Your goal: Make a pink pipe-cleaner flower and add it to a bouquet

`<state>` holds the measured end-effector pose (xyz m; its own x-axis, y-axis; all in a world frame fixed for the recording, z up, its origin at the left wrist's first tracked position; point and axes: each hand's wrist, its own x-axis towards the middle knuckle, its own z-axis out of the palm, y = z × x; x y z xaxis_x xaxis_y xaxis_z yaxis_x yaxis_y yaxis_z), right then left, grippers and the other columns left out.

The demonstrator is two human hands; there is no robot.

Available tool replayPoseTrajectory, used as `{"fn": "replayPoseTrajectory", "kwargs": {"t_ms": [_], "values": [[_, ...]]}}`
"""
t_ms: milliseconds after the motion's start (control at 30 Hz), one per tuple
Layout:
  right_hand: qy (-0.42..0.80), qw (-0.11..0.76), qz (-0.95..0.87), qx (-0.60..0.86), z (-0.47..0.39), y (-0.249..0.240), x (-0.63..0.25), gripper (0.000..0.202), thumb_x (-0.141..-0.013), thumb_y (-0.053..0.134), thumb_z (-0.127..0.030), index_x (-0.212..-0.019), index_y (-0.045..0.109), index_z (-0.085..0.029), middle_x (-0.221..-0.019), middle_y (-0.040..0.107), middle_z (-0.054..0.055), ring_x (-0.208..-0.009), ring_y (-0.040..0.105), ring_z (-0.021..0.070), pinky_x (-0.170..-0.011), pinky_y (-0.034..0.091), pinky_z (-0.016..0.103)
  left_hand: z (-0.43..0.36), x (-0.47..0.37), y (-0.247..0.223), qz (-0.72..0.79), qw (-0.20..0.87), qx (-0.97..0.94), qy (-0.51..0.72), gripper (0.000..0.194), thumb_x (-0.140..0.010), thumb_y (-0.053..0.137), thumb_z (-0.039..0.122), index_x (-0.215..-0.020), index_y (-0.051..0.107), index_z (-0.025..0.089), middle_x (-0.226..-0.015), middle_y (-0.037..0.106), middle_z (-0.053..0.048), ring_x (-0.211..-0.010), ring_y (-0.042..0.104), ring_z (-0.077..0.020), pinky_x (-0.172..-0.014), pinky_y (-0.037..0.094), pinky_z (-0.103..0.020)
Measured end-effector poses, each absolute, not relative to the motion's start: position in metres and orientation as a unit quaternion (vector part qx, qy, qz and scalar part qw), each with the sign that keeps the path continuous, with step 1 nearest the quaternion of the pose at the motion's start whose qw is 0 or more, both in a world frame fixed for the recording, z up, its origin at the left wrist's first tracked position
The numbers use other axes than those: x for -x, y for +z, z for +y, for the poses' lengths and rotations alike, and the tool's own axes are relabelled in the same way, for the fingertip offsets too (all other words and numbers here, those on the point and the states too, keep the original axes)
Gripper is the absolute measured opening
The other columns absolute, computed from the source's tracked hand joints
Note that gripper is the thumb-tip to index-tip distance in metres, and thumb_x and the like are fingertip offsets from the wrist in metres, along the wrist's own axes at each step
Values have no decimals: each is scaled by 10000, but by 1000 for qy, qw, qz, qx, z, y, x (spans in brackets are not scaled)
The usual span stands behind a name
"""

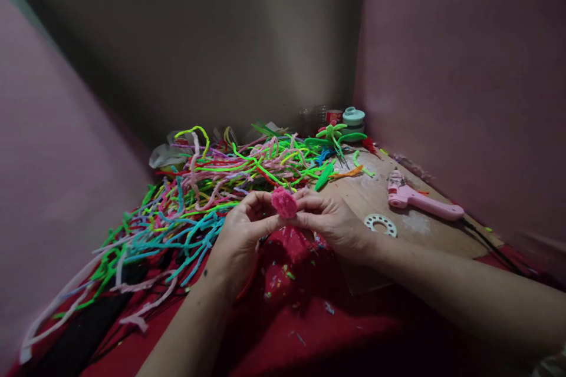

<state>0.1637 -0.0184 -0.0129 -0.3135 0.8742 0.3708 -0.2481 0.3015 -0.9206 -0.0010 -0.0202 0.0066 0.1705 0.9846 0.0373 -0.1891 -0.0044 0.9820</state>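
Observation:
A small fuzzy pink piece [284, 202] is held up between both hands, above a red cloth dotted with bits of fluff. My left hand [247, 227] pinches it from the left, thumb below and fingers curled behind. From the right, my right hand [333, 221] grips it with thumb and fingertips pressed together. Just behind the hands lies a large tangled heap of fuzzy stems [212, 174] in green, pink, yellow, blue and white.
On a wooden board [354, 188] at the right lie a pink glue gun [424, 202], a white ring with holes [381, 225] and a green leaf shape [325, 176]. A green fuzzy flower [332, 133] and a pale teal-lidded container [354, 117] stand behind. Walls rise around.

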Motion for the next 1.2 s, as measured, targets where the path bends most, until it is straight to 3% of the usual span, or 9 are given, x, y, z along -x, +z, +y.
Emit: {"fn": "replayPoseTrajectory", "kwargs": {"t_ms": [200, 400, 600, 900, 1200], "values": [[416, 539, -669, 299, -18, -12, -166, 130, -806, 577, -210, -861, 688, -169, -822, 649, 27, -752, 572, 125, -702, 460, 269, -26, -3, 7, 387, 541, -528, 527, 319, -620, 758, 133, -896, 604, 181, -787, 607, 31, -738, 557, -73, -702, 447, -173], [280, 564, -724, 282, -16, -18, -165, 127, -827, 535, -152, -860, 657, -155, -806, 644, 46, -799, 592, 139, -766, 476, 299, -27, -5, 4, 385, 483, -555, 557, 257, -659, 739, 166, -848, 565, 185, -781, 598, 27, -735, 562, -88, -713, 462, -209], [179, 578, -748, 273, -11, -24, -166, 151, -816, 518, -96, -900, 633, -146, -828, 629, 59, -804, 578, 138, -725, 484, 290, -34, -3, 12, 392, 376, -630, 555, 442, -663, 735, 160, -1061, 557, 232, -752, 552, 37, -706, 528, -91, -677, 447, -208], [160, 543, -778, 273, -13, -20, -169, 170, -828, 494, -97, -930, 629, -112, -846, 596, 83, -803, 568, 141, -721, 495, 296, -39, -4, 13, 398, 267, -658, 580, 121, -732, 682, 191, -846, 662, 226, -763, 603, 27, -694, 543, -88, -657, 457, -193], [139, 526, -783, 300, -15, -18, -167, 162, -792, 479, -79, -864, 620, -111, -813, 613, 77, -763, 563, 146, -701, 491, 301, -40, -6, 14, 401, 247, -675, 568, 79, -743, 667, 179, -818, 659, 201, -792, 638, 2, -738, 591, -131, -691, 471, -251]]}}
